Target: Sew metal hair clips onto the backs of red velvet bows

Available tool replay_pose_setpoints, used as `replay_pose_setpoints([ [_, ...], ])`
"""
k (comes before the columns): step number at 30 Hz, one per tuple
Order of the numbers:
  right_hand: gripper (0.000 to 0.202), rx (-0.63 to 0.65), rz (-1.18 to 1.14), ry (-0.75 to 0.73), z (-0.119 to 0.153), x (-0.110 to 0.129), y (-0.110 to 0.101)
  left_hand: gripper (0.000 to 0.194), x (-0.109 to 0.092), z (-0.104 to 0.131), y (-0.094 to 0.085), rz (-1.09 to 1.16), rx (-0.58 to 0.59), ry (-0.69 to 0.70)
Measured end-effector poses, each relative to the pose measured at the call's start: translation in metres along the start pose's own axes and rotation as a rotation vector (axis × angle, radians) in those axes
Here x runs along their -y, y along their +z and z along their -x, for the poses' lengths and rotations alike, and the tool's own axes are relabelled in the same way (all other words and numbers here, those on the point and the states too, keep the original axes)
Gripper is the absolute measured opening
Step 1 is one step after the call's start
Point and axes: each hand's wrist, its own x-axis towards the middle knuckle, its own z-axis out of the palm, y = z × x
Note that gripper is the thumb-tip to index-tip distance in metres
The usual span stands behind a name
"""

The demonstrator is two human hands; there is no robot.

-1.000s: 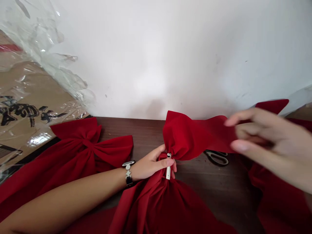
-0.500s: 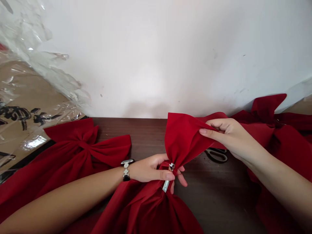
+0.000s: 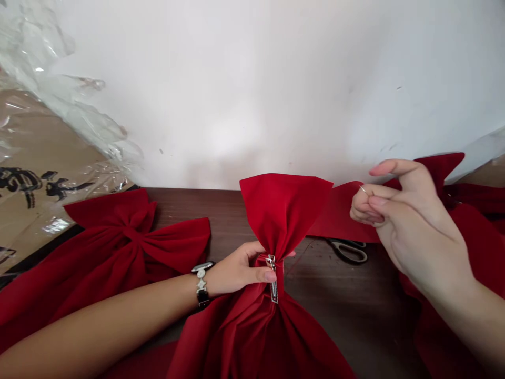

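Note:
A large red fabric bow (image 3: 286,210) is gathered at its middle, where a silver metal clip (image 3: 273,279) lies along the gathers. My left hand (image 3: 242,271) pinches the bow there, thumb pressed on the clip and the other fingers mostly hidden behind the fabric. Raised to the right of the bow, my right hand (image 3: 410,216) pinches a thin needle (image 3: 363,190) between thumb and bent fingers, its index finger lifted. It does not touch the bow.
Another red bow (image 3: 134,234) lies at the left on the dark table (image 3: 189,202). Black-handled scissors (image 3: 349,251) and more red fabric (image 3: 473,237) are at the right. A cardboard box (image 3: 51,137) with clear plastic stands at the left, before a white wall (image 3: 244,84).
My right hand has let go of the bow's upper loop and moved up and right, showing the needle. The loop now stands upright, and the clip is turned more vertical.

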Motion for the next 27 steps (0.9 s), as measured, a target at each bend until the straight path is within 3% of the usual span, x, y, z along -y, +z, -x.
replay_pose_setpoints([
  [6,0.018,0.219,0.26,-0.241,0.036,0.008,0.021,0.051,-0.003,0.001,-0.001,-0.116,-0.108,-0.007],
  [10,0.018,0.407,0.377,-0.265,0.042,-0.001,0.031,0.055,-0.002,0.001,-0.001,-0.175,-0.143,0.031],
  [15,0.026,0.573,0.314,-0.275,0.038,-0.002,0.035,0.053,0.0,0.001,-0.001,-0.105,-0.107,0.098],
  [19,0.031,0.713,0.291,-0.294,0.034,-0.001,0.033,0.055,0.0,0.003,-0.001,-0.041,-0.045,0.068],
  [27,0.021,0.784,0.121,-0.335,0.032,-0.012,0.033,0.052,0.001,0.004,0.001,-0.024,0.051,0.06],
])
